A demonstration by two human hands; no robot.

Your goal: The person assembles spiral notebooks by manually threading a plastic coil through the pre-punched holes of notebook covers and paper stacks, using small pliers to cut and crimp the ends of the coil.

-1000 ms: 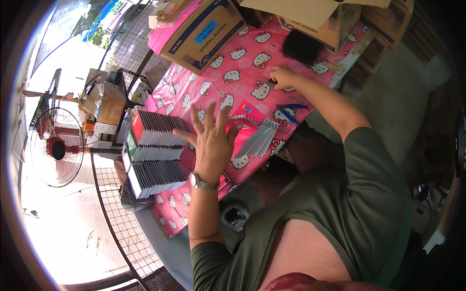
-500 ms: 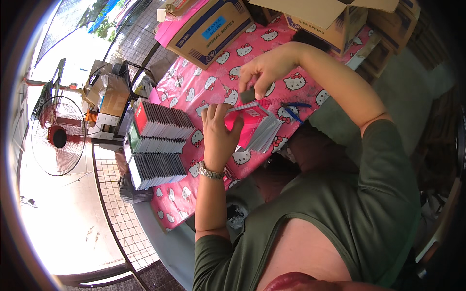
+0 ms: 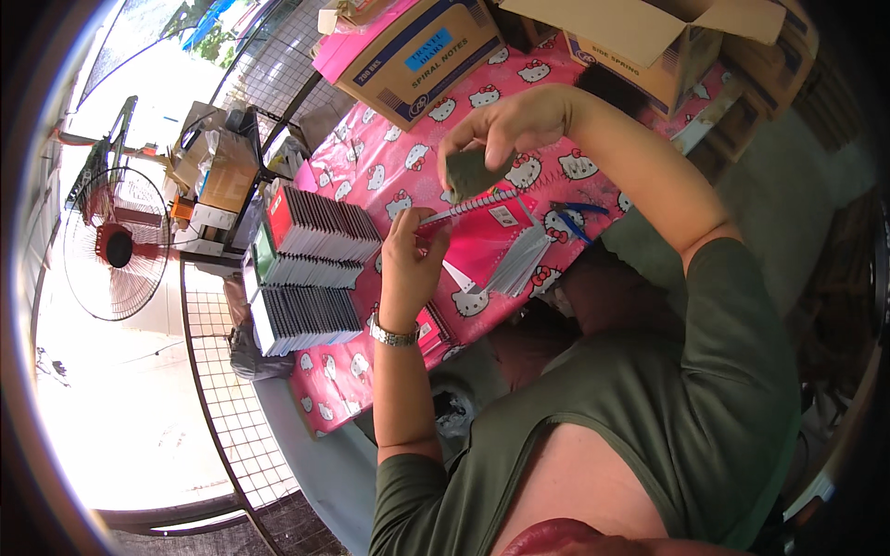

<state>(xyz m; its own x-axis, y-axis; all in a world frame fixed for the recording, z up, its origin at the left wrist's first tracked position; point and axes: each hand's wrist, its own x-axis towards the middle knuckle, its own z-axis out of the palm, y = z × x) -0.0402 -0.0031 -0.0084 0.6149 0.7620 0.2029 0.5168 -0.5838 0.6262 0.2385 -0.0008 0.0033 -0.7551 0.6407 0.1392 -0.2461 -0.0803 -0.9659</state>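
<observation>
My left hand (image 3: 411,264) grips the left end of a thin spiral notebook (image 3: 443,215) by its bound edge, fingers closed on it. A wire coil (image 3: 549,181) runs along that edge and sticks out past its right end. Above the coil, my right hand (image 3: 519,122) pinches a dark green block (image 3: 476,174), which looks like a pad. The block is close over the coil; whether they touch, I cannot tell. Below lie red covers (image 3: 482,243) and a fanned stack of white sheets (image 3: 521,264). Blue-handled pliers (image 3: 579,221) rest to their right.
Finished-looking spiral notebooks stand in several rows (image 3: 311,269) at the left of the pink patterned table (image 3: 343,366). Cardboard boxes (image 3: 422,69) line the far side, one with open flaps (image 3: 640,56). A fan (image 3: 116,246) stands farther left. A small red notebook (image 3: 433,329) lies by my left wrist.
The green block has lifted and turned, showing more of its face. My left hand has tilted the notebook's bound edge away from the red covers. The whole view has shifted slightly.
</observation>
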